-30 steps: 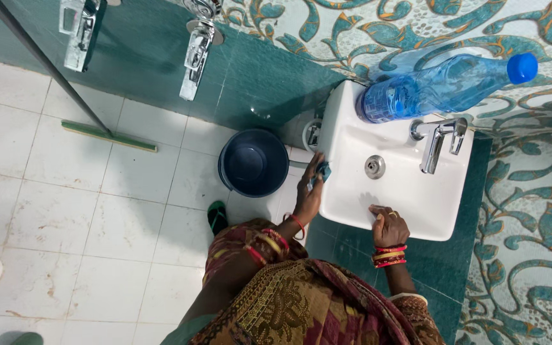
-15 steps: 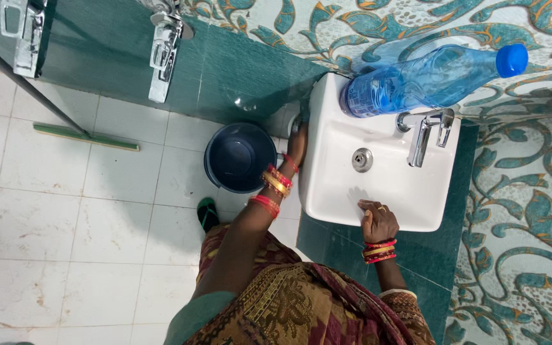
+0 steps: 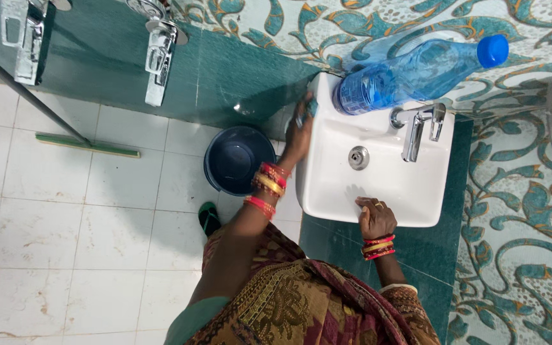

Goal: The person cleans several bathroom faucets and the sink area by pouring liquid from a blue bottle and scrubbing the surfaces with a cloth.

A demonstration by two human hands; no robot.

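Observation:
A white wash basin (image 3: 410,191) is fixed to the patterned wall, with a round drain (image 3: 358,157) in its bowl. My left hand (image 3: 300,130) presses a small blue scrub pad (image 3: 310,110) against the basin's left outer side, near the back corner. My right hand (image 3: 374,216) rests on the basin's front rim with fingers curled over the edge, holding nothing loose. Bangles sit on both wrists.
A blue plastic bottle (image 3: 410,73) lies on the basin's back ledge beside a chrome tap (image 3: 414,129). A dark blue bucket (image 3: 236,159) stands on the white tiled floor left of the basin. A green-headed floor wiper (image 3: 87,145) and wall taps (image 3: 156,57) lie further left.
My left hand has moved along the basin's left side from near the front toward the back corner with the pad. My right hand stays on the front rim.

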